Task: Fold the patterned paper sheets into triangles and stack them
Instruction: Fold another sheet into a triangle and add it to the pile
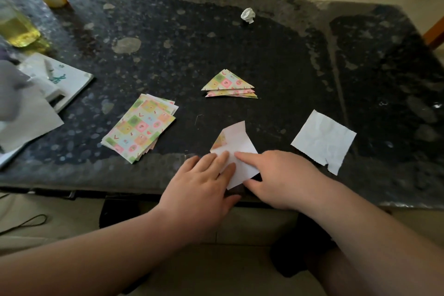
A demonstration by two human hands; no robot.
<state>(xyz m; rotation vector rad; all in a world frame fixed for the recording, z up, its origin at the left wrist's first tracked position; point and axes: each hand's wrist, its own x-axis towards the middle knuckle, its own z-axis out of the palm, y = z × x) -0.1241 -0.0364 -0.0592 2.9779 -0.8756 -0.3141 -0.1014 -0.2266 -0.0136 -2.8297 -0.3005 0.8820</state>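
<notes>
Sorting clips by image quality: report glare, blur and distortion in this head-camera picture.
Head view: the wide-angle lens bows the table's edges; pale glare washes its near edge and right side; the bottle at far left and the upper right corner are smeared with blur; the half-folded sheet and the stacked triangles are sharp.

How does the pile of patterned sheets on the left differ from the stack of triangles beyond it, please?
The pile of sheets is unfolded rectangles; the stack of triangles is folded. The pile is loosely fanned and covers more table; the stack is smaller and tidier. Both share the same pastel checked pattern.
</notes>
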